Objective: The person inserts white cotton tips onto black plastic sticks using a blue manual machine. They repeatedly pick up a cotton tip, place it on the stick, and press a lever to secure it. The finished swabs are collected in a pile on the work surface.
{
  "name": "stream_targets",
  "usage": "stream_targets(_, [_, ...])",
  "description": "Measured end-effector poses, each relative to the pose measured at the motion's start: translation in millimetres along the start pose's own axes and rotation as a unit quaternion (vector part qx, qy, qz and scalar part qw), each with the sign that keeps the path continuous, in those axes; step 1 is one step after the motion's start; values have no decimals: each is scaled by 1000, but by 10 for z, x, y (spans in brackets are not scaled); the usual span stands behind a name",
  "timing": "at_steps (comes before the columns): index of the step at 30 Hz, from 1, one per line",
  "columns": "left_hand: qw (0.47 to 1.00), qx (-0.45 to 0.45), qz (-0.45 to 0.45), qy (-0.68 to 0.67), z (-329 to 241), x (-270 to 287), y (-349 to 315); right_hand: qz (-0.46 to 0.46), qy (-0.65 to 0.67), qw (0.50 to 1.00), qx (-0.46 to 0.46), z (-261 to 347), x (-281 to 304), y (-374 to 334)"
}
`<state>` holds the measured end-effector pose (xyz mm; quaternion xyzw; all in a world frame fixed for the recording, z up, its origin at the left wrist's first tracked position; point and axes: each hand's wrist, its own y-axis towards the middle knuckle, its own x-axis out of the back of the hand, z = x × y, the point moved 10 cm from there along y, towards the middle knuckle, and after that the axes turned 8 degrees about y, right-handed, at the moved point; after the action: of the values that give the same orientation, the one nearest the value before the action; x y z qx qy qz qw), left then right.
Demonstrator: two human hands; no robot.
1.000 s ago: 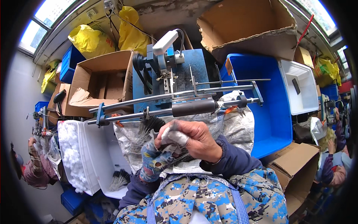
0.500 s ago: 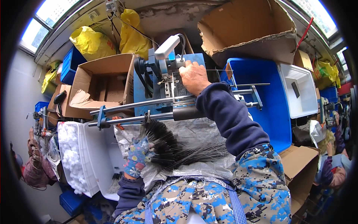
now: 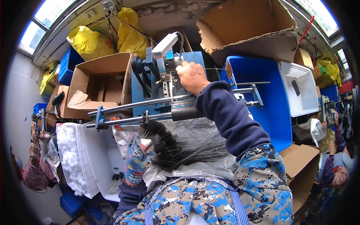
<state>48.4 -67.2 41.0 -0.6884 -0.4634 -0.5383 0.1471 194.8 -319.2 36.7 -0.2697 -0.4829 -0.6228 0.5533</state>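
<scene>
My right hand [image 3: 192,78], bare, reaches across to a blue bench machine [image 3: 144,95]. Its fingers are curled at the machine's head, hiding what they grip. A thin wire [image 3: 216,68] runs rightward from beside that hand. My left hand [image 3: 138,159] wears a blue flowered glove, with a pale fingertip showing. Its fingers are bent at the left side of a heap of thin wire-stemmed pieces with black bristles [image 3: 165,146]; whatever is between them cannot be made out. The heap lies on a silvery-grey sheet [image 3: 204,129] over my lap.
Metal rails [image 3: 138,106] cross in front of the machine. Left are a cardboard box [image 3: 80,80] and white bins, one holding white fluffy pieces [image 3: 70,157]. A blue bin [image 3: 262,101] and a white tray [image 3: 313,92] stand right. Other people [image 3: 39,168] sit at both sides.
My left hand has turned and its fingers have curled in, bringing a pale fingertip into view. My right hand stays at the machine's head. The whole view has shifted slightly.
</scene>
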Motion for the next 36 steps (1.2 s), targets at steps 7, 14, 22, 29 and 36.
stream_targets(7, [999,-36,-14,2,-229,34,94,65,-16,993,-94,-198,-49,18])
stream_targets(14, [998,30,-28,-57,-284,264,261,12,-22,998,-57,-88,221,-482])
stream_targets(22, [998,-33,-57,-14,-389,142,221,24,13,995,-93,-28,138,-456])
stream_targets(29, [995,53,-48,-76,-291,272,210,33,30,996,-83,341,-134,-251])
stream_targets(36, [900,255,-90,-343,118,137,10,69,21,997,-11,321,4,-310])
